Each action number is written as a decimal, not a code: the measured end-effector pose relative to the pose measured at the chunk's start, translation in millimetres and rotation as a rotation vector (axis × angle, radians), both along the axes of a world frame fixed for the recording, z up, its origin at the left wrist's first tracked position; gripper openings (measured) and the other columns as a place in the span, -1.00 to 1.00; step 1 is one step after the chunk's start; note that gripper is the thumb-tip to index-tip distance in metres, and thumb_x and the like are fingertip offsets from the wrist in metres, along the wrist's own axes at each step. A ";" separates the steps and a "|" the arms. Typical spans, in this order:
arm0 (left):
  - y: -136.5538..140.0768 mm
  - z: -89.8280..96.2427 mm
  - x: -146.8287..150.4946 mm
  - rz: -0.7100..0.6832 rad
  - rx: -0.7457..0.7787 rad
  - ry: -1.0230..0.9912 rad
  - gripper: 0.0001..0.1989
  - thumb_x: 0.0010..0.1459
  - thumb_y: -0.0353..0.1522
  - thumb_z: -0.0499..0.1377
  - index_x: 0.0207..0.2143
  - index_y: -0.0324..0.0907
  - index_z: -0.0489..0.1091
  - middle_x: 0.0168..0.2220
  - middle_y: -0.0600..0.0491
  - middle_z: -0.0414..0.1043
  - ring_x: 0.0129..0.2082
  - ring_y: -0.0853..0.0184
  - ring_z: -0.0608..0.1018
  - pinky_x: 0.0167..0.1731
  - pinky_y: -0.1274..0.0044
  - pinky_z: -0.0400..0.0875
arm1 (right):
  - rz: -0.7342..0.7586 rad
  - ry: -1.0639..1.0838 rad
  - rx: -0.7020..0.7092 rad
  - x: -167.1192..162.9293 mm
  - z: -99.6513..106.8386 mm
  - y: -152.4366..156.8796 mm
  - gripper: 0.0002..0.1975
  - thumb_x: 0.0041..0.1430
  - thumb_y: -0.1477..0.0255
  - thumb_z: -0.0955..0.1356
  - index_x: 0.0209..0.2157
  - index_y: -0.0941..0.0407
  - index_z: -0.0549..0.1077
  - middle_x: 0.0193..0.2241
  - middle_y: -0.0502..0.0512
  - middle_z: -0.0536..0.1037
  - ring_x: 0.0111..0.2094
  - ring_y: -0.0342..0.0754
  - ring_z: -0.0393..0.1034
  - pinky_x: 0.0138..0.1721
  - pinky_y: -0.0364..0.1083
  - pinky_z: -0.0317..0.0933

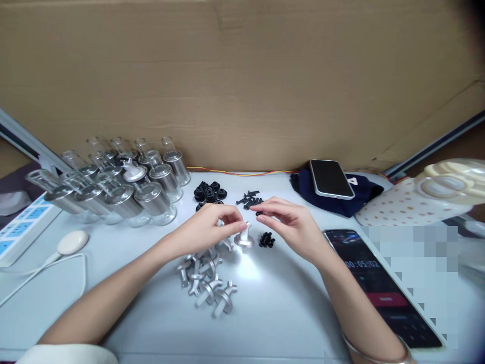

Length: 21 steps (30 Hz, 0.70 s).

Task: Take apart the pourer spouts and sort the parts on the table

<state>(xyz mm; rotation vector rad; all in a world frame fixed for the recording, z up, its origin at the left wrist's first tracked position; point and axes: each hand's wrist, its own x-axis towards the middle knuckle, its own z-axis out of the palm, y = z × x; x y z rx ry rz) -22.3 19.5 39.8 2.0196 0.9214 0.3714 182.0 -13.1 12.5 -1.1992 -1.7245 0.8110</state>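
Observation:
My left hand (206, 228) pinches a silver pourer spout (244, 240) by its upper end, above the table. Just to the right of it, my right hand (293, 225) holds a small black piece (258, 214) between thumb and fingertips, a little apart from the spout. Below my left hand lies a pile of similar silver spouts (209, 292). Beneath my right hand is a small heap of black pieces (267, 239). Black strips (252, 194) lie behind my hands, and ribbed black stoppers (210, 193) are grouped behind my left hand, which partly covers them.
Several glass bottles with metal sleeves (121, 201) stand at the left, near a power strip (25, 230) and a white round charger (73, 242). A phone (331, 178) lies on dark cloth at the back right. Another phone showing a timer (379, 283) lies front right.

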 end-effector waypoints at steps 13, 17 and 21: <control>0.2 2.1 -0.5 -0.006 0.014 0.019 -0.76 0.22 -0.24 0.04 -0.37 -0.19 0.39 -0.45 0.14 0.41 -0.45 0.41 0.39 -0.42 0.59 0.20 | 0.134 0.054 -0.043 -5.2 -4.0 -2.7 -0.80 0.14 0.38 0.35 -0.21 0.01 0.59 -0.37 0.09 0.55 -0.40 -0.09 0.38 -0.35 -0.08 0.29; 1.3 0.8 -0.6 -0.007 0.023 0.034 -0.77 0.23 -0.25 0.04 -0.36 -0.18 0.39 -0.43 0.14 0.42 -0.44 0.41 0.40 -0.41 0.59 0.21 | 0.149 0.037 -0.036 -4.6 -4.9 -2.9 -0.79 0.14 0.41 0.35 -0.19 -0.01 0.58 -0.39 0.08 0.52 -0.39 -0.09 0.36 -0.35 -0.08 0.27; 1.8 -0.4 -0.4 0.001 0.041 0.043 -0.77 0.22 -0.25 0.05 -0.37 -0.19 0.39 -0.45 0.14 0.40 -0.44 0.41 0.40 -0.41 0.59 0.21 | 0.162 0.054 -0.030 -5.0 -5.0 -2.7 -0.77 0.14 0.45 0.35 -0.18 -0.02 0.58 -0.41 0.06 0.49 -0.40 -0.11 0.33 -0.35 -0.09 0.24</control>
